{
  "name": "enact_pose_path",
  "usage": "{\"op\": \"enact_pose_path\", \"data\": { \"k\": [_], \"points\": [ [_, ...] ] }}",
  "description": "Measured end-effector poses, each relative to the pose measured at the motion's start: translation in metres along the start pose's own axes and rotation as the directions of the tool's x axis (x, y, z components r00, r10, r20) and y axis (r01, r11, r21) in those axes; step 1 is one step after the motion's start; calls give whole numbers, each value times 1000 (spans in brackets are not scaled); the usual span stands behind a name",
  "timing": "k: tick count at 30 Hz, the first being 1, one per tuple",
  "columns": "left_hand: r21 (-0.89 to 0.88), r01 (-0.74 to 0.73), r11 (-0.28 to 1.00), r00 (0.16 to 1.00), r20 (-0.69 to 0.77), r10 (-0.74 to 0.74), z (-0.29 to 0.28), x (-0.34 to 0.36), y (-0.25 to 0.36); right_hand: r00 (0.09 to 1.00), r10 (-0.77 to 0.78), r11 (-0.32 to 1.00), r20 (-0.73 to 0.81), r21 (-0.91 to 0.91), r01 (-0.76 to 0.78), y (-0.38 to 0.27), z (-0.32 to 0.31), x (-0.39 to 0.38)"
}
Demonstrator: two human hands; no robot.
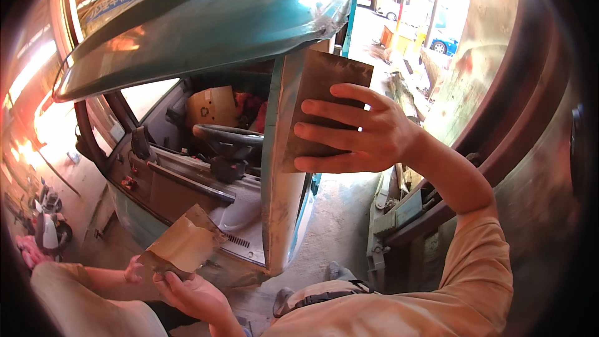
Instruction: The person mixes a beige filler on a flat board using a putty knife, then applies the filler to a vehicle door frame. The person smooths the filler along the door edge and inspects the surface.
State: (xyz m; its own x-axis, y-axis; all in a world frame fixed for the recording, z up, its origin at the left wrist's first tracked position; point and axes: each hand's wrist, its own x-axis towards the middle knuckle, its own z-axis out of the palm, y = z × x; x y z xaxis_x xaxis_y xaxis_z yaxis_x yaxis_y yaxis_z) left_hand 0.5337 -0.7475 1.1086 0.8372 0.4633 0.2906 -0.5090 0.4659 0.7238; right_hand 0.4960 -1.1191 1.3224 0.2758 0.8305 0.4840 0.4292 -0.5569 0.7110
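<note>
With its fingers spread, my right hand [368, 131] presses a dark brown rectangular sheet [337, 72] against the upright pillar [274, 212] of a teal vehicle cab [206, 19]. At the lower left, my left hand [193, 293] grips the near edge of a bent tan sheet [184, 246], thumb on top. That sheet is creased and looks like paper or card; its exact kind is unclear. Another person's hand [133, 270] is beside its left edge, perhaps touching it. This person's tan sleeve and pale top fill the lower left corner.
Through the cab's side opening show a steering wheel [228, 134] and a cardboard box [212, 106]. Heavy metal framework [399, 221] stands close on my right. A scooter [50, 231] is at the far left. Beyond the bright opening is a blue car [440, 47].
</note>
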Motion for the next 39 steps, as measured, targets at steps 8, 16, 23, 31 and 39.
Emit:
{"op": "enact_pose_path", "data": {
  "k": [8, 16, 23, 31, 39],
  "points": [
    [25, -54, 998, 991, -124, 57, 13, -25, -1, 991, -137, 990, -9, 39, 137, 24, 16, 8],
    [126, -261, 957, 965, 42, 258, -29, -45, -25, 982, -174, 978, -74, 100, 181, 36, 27, 6],
    [200, -422, 884, 905, 155, 397, -27, -60, -27, 979, -146, 986, -143, 56, 155, 34, 38, -11],
    [223, -255, 941, 942, -161, 294, -11, -70, -13, 937, -102, 992, -334, 32, 120, 22, 71, -41],
    [302, -347, 888, 933, 14, 360, -12, -75, -5, 909, -30, 998, -415, 32, 47, 10, 105, -72]
  ]
}}
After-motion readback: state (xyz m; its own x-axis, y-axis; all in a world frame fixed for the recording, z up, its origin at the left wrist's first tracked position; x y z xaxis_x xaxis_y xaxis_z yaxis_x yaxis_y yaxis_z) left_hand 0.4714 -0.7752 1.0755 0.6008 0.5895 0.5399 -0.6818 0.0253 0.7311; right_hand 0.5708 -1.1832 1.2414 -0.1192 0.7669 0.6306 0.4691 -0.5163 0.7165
